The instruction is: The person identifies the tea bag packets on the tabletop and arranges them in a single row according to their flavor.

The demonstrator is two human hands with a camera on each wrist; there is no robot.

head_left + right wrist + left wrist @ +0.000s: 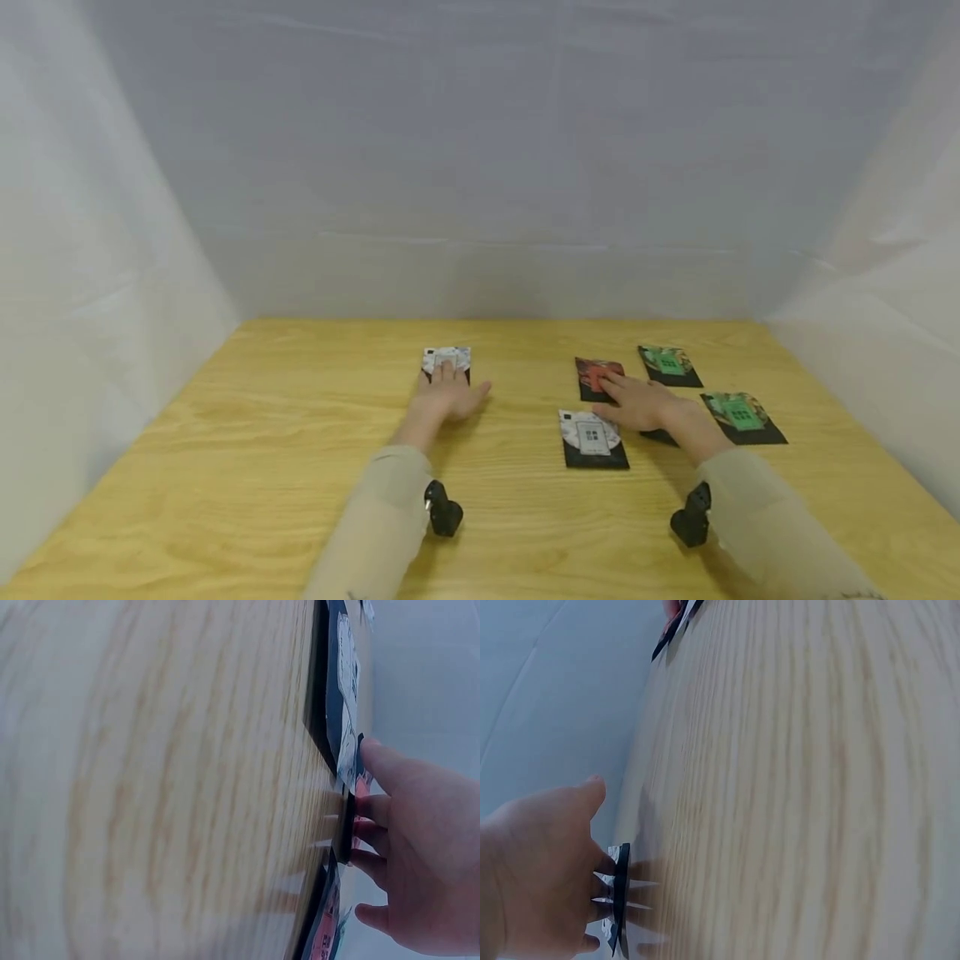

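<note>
At the back of the table, my left hand (448, 397) rests its straight fingers on a flat white-and-black packet (432, 358), covering its lower part. The left wrist view has that packet (619, 896) edge-on beneath the fingertips. My right hand (639, 402) reaches over a red-and-black packet (587, 375), fingers extended onto its right side. Just in front of the right thumb lies another white-and-black packet (592, 437). Mostly hidden under the right hand is one more dark packet (661, 437); in the right wrist view a packet with red print (325, 931) appears low down.
Two green-and-black packets lie right of the right hand, one farther back (670, 364) and one nearer (744, 415). The wooden table (285, 467) is bordered by pale sheeting (480, 183) behind and at both sides. Each sleeve carries a small black device (444, 510).
</note>
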